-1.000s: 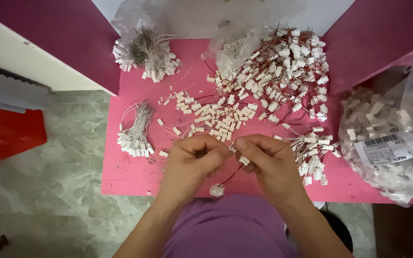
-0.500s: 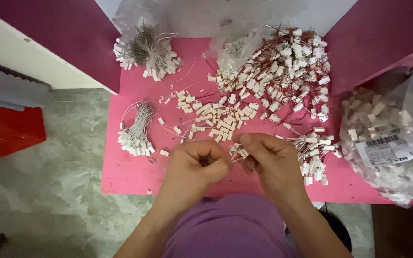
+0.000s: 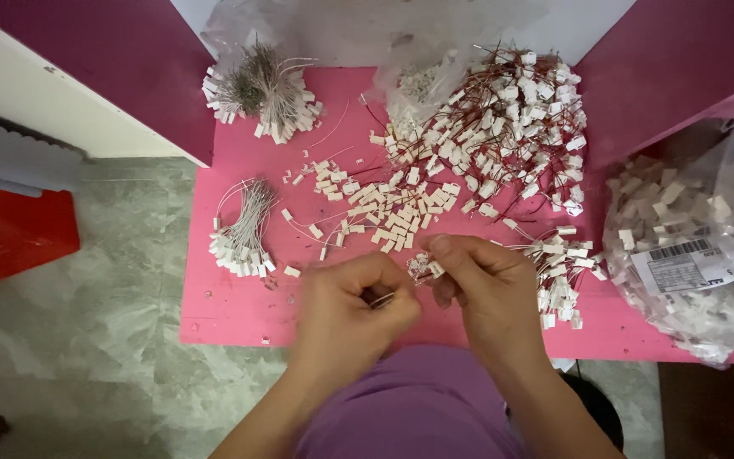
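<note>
Over the front edge of a pink table (image 3: 239, 302), my left hand (image 3: 352, 308) pinches the end of a thin wire between thumb and forefinger. My right hand (image 3: 486, 280) pinches a small white plastic connector (image 3: 428, 267) at its fingertips. The two hands almost touch, with the wire running between them. Just beyond the hands lies a scatter of loose white connectors (image 3: 392, 212).
A big heap of red-wired connectors (image 3: 511, 127) lies at the back right, and two bundles of white-wired connectors (image 3: 244, 229) (image 3: 265, 89) at the left. A clear bag of white parts (image 3: 690, 246) sits at the right. A red bag (image 3: 10, 234) lies on the marble floor.
My hands have drawn closer together. The wire that hung down between them, with a connector at its end, is now pulled up into my fingers.
</note>
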